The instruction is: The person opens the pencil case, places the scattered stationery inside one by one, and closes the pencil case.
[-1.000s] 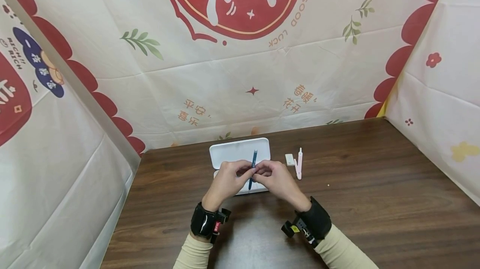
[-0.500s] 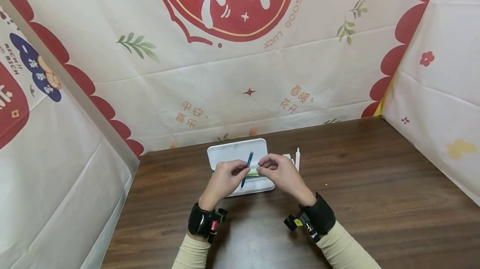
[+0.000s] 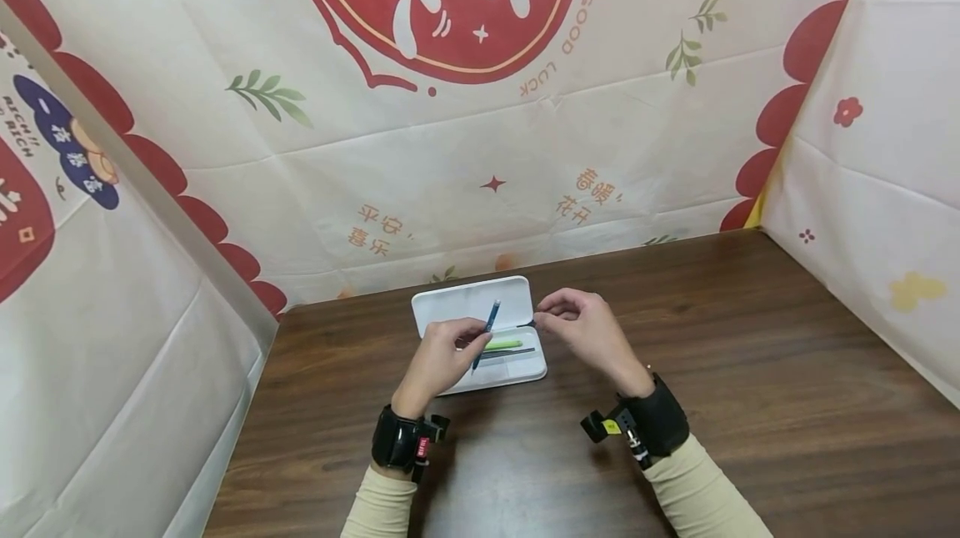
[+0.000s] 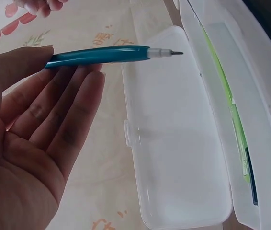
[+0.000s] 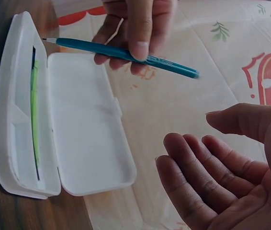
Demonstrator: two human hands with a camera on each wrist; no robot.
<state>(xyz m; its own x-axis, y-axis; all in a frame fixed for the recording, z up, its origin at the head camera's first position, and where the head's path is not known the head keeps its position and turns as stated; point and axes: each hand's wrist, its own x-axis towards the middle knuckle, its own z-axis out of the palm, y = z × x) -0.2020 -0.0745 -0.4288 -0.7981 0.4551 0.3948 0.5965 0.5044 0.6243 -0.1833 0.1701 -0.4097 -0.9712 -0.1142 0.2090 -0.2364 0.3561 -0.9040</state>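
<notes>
My left hand (image 3: 442, 354) pinches a slim teal pen (image 5: 87, 46) between thumb and fingers, above an open white pencil case (image 3: 536, 371). In the left wrist view the pen's pale tip (image 4: 166, 52) points toward the case, away from the palm. My right hand (image 3: 585, 334) is off to the right of the case, its thumb (image 5: 241, 120) apart from the loosely bent fingers and nothing between them. A green pen-like stick (image 3: 504, 344) and a thin dark stick (image 3: 521, 351) lie inside the case, partly hidden by the left hand.
The case's lid (image 3: 465, 302) leans back toward the printed cloth (image 3: 450, 146) behind the brown wooden table (image 3: 720, 354). More cloth (image 3: 885, 213) hangs at the right side. Black wrist mounts (image 3: 652, 417) sit on both forearms.
The right hand has let go of the pen and moved right, now covering the spot where the eraser and pink compass showed. The left hand keeps the pen and has shifted slightly left.
</notes>
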